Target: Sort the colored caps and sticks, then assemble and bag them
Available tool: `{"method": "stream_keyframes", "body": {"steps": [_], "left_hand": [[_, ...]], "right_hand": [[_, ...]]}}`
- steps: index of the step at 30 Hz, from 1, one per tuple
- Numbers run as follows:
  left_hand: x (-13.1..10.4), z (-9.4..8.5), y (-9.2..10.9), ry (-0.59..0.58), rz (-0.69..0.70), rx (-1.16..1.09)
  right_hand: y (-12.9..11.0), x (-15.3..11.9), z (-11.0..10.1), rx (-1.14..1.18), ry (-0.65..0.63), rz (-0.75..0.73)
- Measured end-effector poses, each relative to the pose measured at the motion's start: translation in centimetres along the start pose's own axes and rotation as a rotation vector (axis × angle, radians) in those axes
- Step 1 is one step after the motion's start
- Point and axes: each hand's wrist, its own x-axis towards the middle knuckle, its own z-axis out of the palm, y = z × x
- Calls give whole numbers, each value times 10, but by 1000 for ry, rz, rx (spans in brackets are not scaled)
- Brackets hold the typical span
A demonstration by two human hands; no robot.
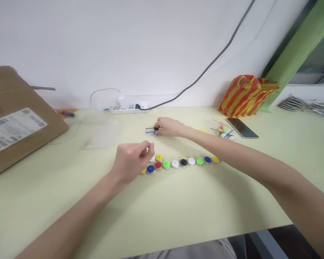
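Observation:
Small round pieces with coloured tops stand in a long line on the table, among them a red one [158,165], a black one [183,162] and a blue one [207,159]. My left hand [133,158] is over the line's left end, its thumb and fingers pinched together; anything between them is hidden. Farther back, my right hand [166,126] has its fingers closed down at a black piece [156,128] and a blue one just below it. Thin pointed sticks, one black and one blue [150,132], stick out leftward from those fingers.
A cardboard box [18,118] stands at the left, with a clear plastic bag [102,135] beside it. A power strip [129,109] lies by the wall. At the right are a phone [242,128], a striped bag [247,96] and a packet of coloured sticks [225,132].

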Motion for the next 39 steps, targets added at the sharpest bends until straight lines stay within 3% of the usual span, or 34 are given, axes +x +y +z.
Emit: {"method": "stream_keyframes", "body": {"steps": [3,6,12,17,22,25,31,39], "left_hand": [[0,-1,-1,6,22,11],[-1,-1,0,-1,38,16],[0,0,6,-148,-13,-14],[4,5,-3,-341,36,43],[6,4,-18,-441,32,21],[7,3,-19,-502,44,-28],[7,6,-19,-538,87,-4],[5,6,-22,-517,78,7]], "right_hand": [[4,0,-7,-8,24,15],[10,-19,-20,-12,123,35],[-5,-106,-29,142,241,100],[-9,-159,-22,-13,280,126],[37,-165,-19,-1,386,251],[55,-165,-14,-16,311,278],[48,-163,-7,-84,214,248],[60,-168,-1,-128,194,364]]}}
